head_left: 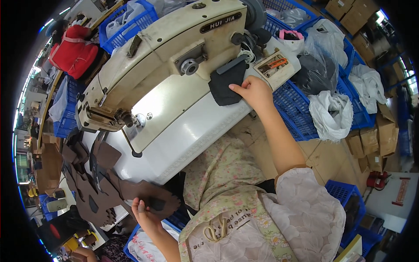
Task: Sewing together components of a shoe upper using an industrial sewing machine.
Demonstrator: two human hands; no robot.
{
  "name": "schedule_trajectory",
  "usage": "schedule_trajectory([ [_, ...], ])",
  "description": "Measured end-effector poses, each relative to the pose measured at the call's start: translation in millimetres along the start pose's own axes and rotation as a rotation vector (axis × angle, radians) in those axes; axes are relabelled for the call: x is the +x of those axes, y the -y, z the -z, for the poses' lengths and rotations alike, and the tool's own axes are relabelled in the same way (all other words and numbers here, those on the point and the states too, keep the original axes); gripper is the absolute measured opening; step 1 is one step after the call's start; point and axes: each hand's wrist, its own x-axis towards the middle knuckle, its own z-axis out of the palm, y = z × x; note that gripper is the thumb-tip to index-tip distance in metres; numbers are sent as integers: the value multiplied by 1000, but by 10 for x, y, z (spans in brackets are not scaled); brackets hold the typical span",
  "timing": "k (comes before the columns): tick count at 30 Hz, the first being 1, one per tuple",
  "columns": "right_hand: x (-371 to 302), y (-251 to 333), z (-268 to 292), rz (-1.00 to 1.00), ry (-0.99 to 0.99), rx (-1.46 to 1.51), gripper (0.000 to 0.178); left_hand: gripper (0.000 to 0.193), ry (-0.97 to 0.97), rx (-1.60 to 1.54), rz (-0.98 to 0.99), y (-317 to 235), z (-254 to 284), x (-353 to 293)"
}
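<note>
My right hand (256,92) is at the right end of the sewing machine's bed, thumb and fingers closed on the edge of a small black fabric piece (228,85). A dark grey flat bar (231,64) lies across the top of the black pieces. Low on the left, my left hand (146,218) has its fingers bent at the edge of a brown cut piece (131,191) bearing a dark patch (156,204). Its thumb is partly hidden. More brown pieces (89,198) hang in an overlapping bunch beside it. The sewing machine (161,48) stands across the white table (192,139).
An orange-handled tool (277,63) lies in a small tray right of the machine. Blue baskets (297,109) with bags and white cloth (330,114) stand at the right. A person in red (75,51) sits at the far left. Cardboard boxes (377,135) are stacked far right.
</note>
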Motion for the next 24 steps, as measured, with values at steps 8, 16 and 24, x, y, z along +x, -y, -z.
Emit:
schedule_trajectory([
  [8, -23, -6, -74, -101, 43, -59, 57, 31, 74, -37, 1, 62, 95, -28],
  [16, -19, 34, -60, -92, 18, -14, 47, 31, 116, -77, 2, 90, 147, 12],
  [24, -74, 197, -67, -115, -68, 28, 57, 30, 114, -88, 7, 108, 145, 16],
])
